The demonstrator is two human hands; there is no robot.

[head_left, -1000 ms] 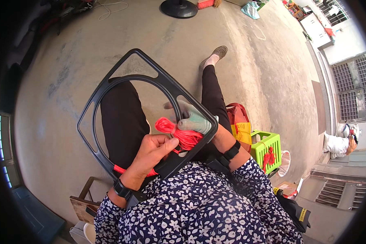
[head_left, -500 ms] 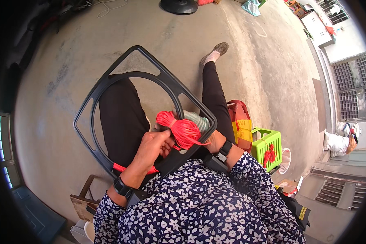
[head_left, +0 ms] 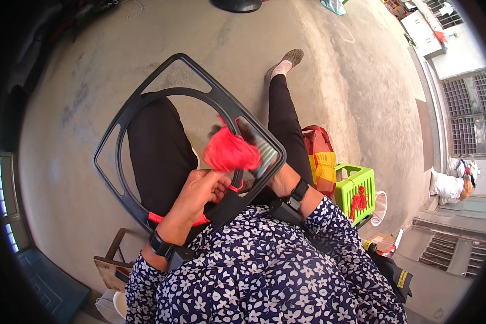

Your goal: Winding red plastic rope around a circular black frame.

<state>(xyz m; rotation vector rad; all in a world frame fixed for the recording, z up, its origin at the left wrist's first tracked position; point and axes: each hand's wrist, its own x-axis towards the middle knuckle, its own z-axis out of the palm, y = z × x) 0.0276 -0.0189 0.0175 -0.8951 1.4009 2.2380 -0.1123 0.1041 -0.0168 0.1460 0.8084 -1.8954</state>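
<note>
So I'm on the head cam from way over here, and the red cord bundle is a motion-smeared blob lying across the right part of the ring in the black frame. Main worry from my seat: a loop could snag on the ring or the bundle could unravel — too loose a grip, or a pull at an angle, would do it. The frame could also tip if the left forearm lifts, since nothing else obvious steadies it.

Finger-wise, the bundle sits just above the left hand, whose bare fingers are curled in together beside a red strand; can't tell if they're pinching it. The gloved right hand is just right of the bundle, partly behind the frame — its fingers are hidden, so no clue what they're gripping.

Further out: red wrap near the left wrist, then a red-and-yellow bag and a green crate.
</note>
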